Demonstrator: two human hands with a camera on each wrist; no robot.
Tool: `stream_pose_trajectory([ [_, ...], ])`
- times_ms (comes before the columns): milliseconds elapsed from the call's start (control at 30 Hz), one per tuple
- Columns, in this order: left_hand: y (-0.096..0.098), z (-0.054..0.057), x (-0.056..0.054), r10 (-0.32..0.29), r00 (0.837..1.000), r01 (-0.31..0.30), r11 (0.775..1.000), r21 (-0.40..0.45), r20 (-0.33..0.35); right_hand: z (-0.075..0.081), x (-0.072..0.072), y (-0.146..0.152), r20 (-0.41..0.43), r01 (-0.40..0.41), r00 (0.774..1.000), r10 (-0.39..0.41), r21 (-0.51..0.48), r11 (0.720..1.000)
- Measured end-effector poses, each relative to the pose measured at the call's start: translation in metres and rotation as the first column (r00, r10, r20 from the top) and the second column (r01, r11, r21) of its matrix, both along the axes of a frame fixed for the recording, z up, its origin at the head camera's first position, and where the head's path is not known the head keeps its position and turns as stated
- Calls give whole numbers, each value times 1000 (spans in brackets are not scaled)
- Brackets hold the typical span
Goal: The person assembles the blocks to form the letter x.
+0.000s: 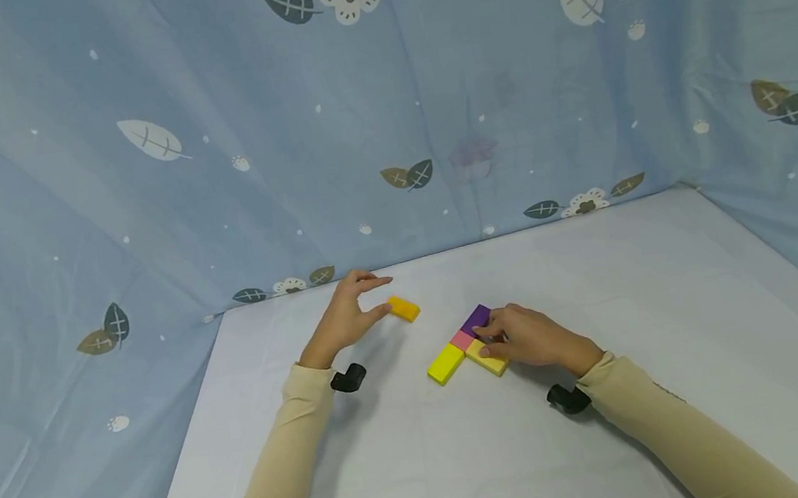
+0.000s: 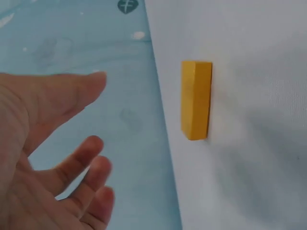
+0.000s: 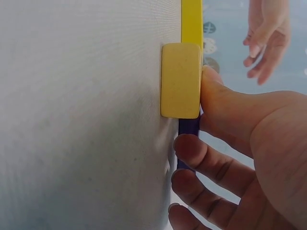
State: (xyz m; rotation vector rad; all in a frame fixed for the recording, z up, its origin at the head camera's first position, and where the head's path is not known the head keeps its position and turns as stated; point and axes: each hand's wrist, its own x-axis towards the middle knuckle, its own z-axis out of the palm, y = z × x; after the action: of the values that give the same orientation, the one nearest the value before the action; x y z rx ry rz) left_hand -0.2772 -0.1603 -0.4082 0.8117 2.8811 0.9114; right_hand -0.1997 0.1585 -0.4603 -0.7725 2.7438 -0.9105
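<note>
The left hand (image 1: 349, 314) hovers beside an orange-yellow block (image 1: 403, 308), thumb and fingers spread apart and nothing between them. In the left wrist view that block (image 2: 195, 100) lies on the white cloth, separate from the hand. The right hand (image 1: 533, 336) is over a group of blocks, its thumb touching the pale yellow block (image 1: 487, 358) and its index finger at the purple block (image 1: 475, 320). Between these sits a small pink block (image 1: 461, 340), with a bright yellow block (image 1: 446, 364) in line with it. In the right wrist view, the pale block (image 3: 181, 80) shows its end face.
A white cloth (image 1: 427, 464) covers the table. Behind and along the sides hangs a blue curtain (image 1: 251, 218) with printed leaves and flowers. A dark wrist camera (image 1: 349, 378) sits at the left cuff, another dark camera (image 1: 568, 399) at the right.
</note>
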Motion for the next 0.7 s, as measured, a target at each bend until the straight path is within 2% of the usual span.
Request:
stream_pose_trajectory([
  [200,-2,-9,-8,16,997,-13,999,-33,72,0,0,0,15,0,1000,0,1,1000],
  [700,2,-25,-25,-5,992,13,998,-60,128,-1,-1,-1,27,17,1000,-16,-14,1000],
])
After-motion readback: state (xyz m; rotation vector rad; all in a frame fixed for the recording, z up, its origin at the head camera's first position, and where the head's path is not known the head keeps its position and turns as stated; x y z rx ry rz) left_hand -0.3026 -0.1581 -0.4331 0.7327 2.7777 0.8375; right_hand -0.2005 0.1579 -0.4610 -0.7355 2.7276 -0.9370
